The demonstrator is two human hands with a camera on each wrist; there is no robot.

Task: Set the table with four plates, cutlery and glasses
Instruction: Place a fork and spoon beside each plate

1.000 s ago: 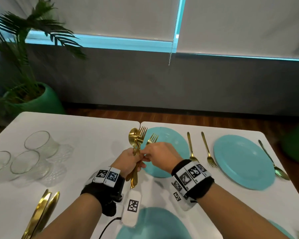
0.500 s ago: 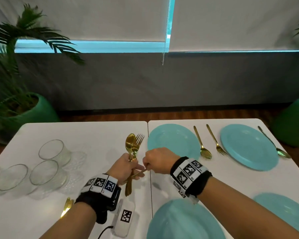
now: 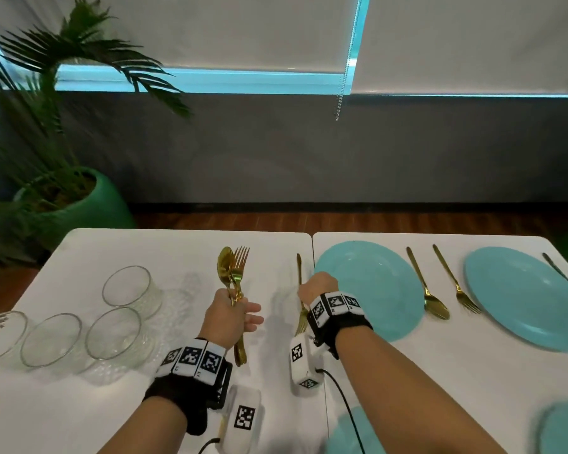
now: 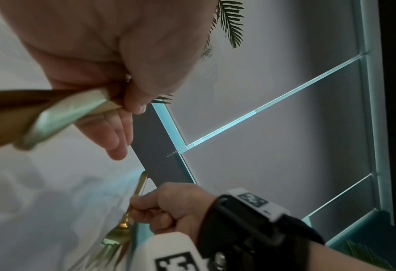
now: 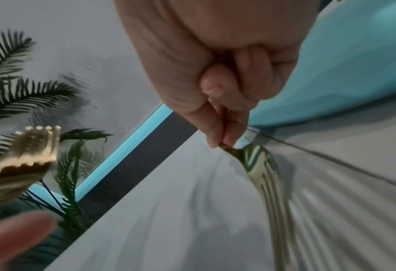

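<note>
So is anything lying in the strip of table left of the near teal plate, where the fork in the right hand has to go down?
Nothing visible does. The right hand pinches the fork just above bare table, left of the teal plate. The left hand with the remaining cutlery is off to the side.

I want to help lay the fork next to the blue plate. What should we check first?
1. Right hand pinches one gold fork by its handle: ok.
2. Fork points tines toward the person, like the fork already laid: ok.
3. Bare table left of the blue plate: ok.
4. Fork already touching the table: cannot tell.
5. Left hand holds the spare cutlery bundle away from the spot: ok.
6. Four glasses stand well aside: ok.
</note>
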